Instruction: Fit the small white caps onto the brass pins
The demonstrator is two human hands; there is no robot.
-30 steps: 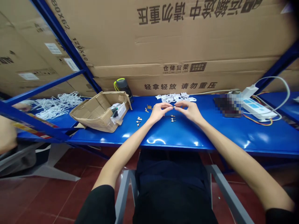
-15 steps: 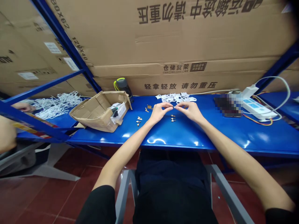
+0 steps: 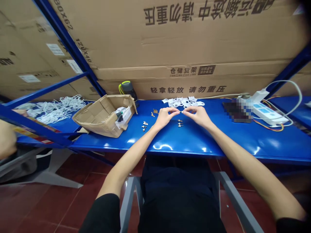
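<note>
My left hand (image 3: 165,116) and my right hand (image 3: 198,116) meet above the blue shelf top (image 3: 194,139), fingertips pinched together on a tiny metal part (image 3: 181,112) held between them. Just below the hands lie two small metal pins (image 3: 179,123). A few more small metal pieces (image 3: 144,125) lie to the left of my left hand. Behind the hands sits a heap of white plastic parts (image 3: 184,102).
An open cardboard box (image 3: 104,115) with bagged items stands at the left, a dark bottle (image 3: 128,89) behind it. White wire hangers (image 3: 57,106) lie far left. A white power strip (image 3: 269,113) with cables is at the right. Large cartons fill the back. Another person's arm shows at the left edge.
Both hands stay pinched on the small part with only slight finger movement. The other person's hand at the far left has drawn back.
</note>
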